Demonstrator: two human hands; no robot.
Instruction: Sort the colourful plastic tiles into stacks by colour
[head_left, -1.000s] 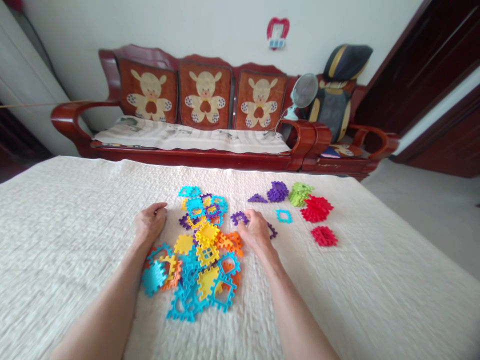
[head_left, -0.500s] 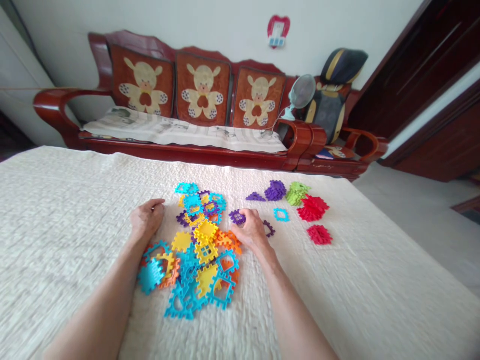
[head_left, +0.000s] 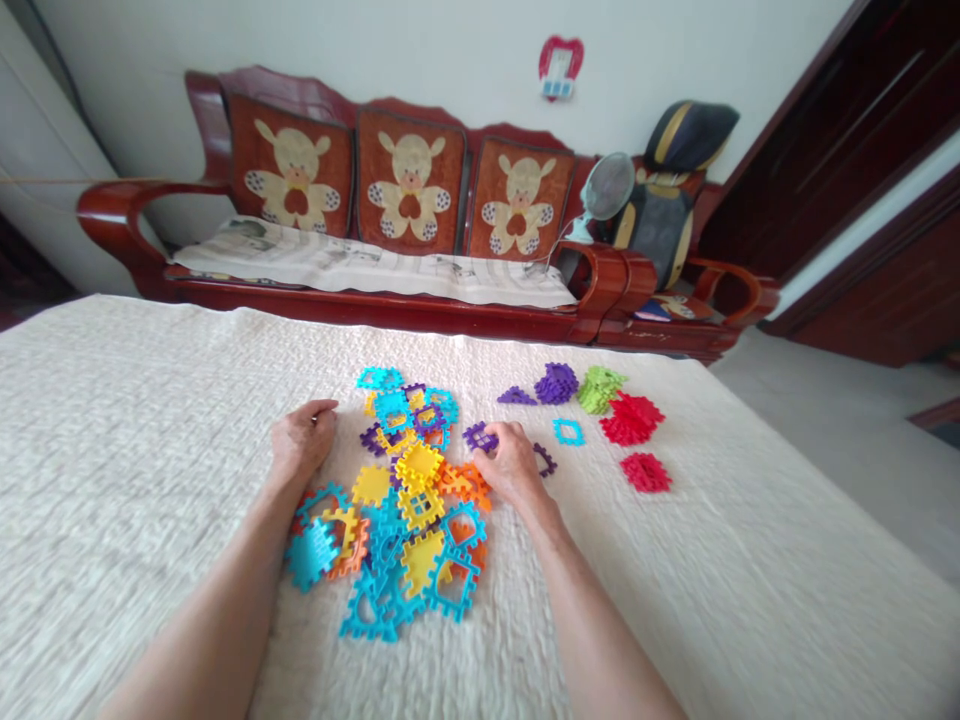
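The purple tile (head_left: 472,438) is a flat, notch-edged square with window-like bars, in the middle of the table, just right of the mixed pile (head_left: 420,507). The right hand (head_left: 511,462) grasps its right edge between thumb and fingers. The left hand (head_left: 304,440) rests loosely curled left of the pile; whether anything is inside it, I cannot tell. The pile spreads toward the near side, with blue, yellow, orange and purple pieces overlapping, some solid, some cut out. A purple frame (head_left: 553,463) lies partly hidden by the right hand, with a blue frame (head_left: 559,432) farther right. Beyond are a purple triangle (head_left: 517,397), a purple stack (head_left: 556,384), a green stack (head_left: 600,389) and two red stacks (head_left: 632,420). A cream cloth (head_left: 187,400) covers the table. On the far side, a wooden sofa (head_left: 450,318) holds three bear cushions (head_left: 409,180).
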